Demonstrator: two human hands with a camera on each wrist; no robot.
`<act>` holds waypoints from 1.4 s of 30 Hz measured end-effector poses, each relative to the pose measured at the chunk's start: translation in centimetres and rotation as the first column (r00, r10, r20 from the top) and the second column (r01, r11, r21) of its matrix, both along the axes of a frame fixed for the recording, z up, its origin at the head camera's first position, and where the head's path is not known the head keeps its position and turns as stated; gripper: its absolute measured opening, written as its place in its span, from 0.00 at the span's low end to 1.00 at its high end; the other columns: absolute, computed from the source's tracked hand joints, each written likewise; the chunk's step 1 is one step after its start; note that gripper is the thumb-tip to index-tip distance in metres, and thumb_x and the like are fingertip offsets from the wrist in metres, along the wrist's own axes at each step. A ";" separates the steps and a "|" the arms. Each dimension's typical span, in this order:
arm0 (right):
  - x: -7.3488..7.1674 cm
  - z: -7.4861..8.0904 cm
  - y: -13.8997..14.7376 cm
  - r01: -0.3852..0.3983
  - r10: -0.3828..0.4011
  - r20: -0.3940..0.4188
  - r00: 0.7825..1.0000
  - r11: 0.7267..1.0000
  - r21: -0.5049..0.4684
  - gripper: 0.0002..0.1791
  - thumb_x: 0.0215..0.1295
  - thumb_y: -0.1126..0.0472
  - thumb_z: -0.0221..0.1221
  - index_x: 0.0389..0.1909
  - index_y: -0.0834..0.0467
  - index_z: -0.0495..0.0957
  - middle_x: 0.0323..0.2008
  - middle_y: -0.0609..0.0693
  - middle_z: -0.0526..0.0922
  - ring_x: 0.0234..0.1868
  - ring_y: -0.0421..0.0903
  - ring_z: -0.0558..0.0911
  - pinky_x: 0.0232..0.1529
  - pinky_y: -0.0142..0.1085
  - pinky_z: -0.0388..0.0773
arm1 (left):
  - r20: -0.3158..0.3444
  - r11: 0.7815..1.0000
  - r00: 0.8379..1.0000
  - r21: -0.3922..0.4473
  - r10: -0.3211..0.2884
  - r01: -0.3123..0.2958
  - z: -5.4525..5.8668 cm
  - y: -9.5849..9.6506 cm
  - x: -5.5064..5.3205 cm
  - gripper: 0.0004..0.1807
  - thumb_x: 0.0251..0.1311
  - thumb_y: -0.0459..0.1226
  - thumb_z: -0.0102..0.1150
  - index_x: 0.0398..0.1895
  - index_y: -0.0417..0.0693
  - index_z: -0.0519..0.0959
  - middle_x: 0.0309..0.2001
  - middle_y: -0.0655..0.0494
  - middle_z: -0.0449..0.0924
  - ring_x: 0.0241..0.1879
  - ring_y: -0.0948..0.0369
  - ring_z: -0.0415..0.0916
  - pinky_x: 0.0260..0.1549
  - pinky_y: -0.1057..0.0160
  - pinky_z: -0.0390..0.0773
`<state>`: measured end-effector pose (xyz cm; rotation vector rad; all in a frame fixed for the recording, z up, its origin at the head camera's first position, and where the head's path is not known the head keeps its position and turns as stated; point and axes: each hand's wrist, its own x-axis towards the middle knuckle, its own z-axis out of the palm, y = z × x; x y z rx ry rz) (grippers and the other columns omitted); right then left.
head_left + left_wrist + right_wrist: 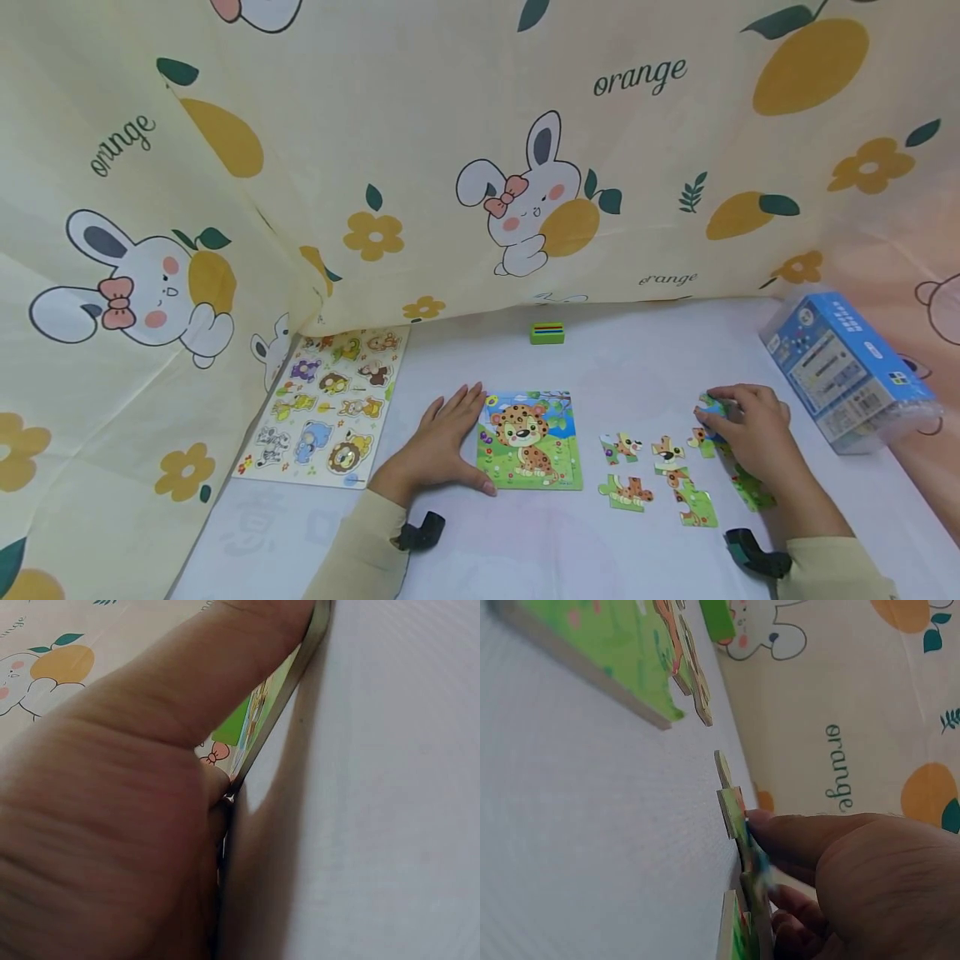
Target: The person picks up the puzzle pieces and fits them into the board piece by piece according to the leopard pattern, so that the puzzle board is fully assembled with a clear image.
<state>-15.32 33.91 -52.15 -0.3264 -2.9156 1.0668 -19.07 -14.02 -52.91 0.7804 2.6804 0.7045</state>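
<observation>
A square picture board with a spotted leopard cub [528, 442] lies on the white table. My left hand [442, 446] rests at the board's left side, fingers stretched out and thumb by the lower left corner. With its thumb and fingers my right hand [757, 433] pinches a blue-green jigsaw piece [707, 406], blurred in the right wrist view. Loose jigsaw pieces lie between the board and the right hand: a dog-like face piece [667, 451], a green-edged piece [628, 493] and several others. The right hand partly hides some of them.
A sheet of animal pictures [322, 408] lies at the left. Behind the board sits a small green block with coloured stripes [547, 334]. At the right stands a blue and clear box [847, 371]. A patterned curtain [420, 150] closes off the back.
</observation>
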 end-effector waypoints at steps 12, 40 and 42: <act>0.4 0.6 -1.0 -0.008 0.003 -0.086 0.996 0.999 -0.052 0.25 0.85 0.51 0.60 0.72 0.61 0.74 0.52 0.62 0.78 0.46 0.57 0.74 0.38 0.42 0.75 | 0.004 1.000 1.000 0.000 0.002 -0.002 0.2 0.1 0.1 0.84 0.33 0.73 0.84 0.90 0.46 0.48 0.89 0.58 0.37 0.86 0.57 0.31 0.81 0.46 0.29; 1.1 1.8 -9.2 -0.268 0.238 -0.136 0.962 0.919 -0.289 0.16 0.81 0.62 0.64 0.65 0.57 0.83 0.41 0.52 0.83 0.35 0.51 0.80 0.28 0.34 0.77 | 0.009 1.000 1.000 0.011 0.002 -0.002 0.0 0.0 0.0 0.84 0.33 0.73 0.84 0.90 0.47 0.49 0.89 0.58 0.37 0.86 0.57 0.31 0.81 0.46 0.29; 1.0 1.6 -9.9 -0.275 0.248 -0.124 0.961 0.909 -0.314 0.16 0.81 0.62 0.64 0.65 0.57 0.83 0.40 0.52 0.83 0.35 0.51 0.80 0.27 0.34 0.77 | 0.010 1.000 1.000 0.014 0.001 -0.001 0.0 -0.1 0.0 0.84 0.33 0.73 0.84 0.90 0.47 0.49 0.89 0.58 0.37 0.86 0.57 0.30 0.81 0.46 0.29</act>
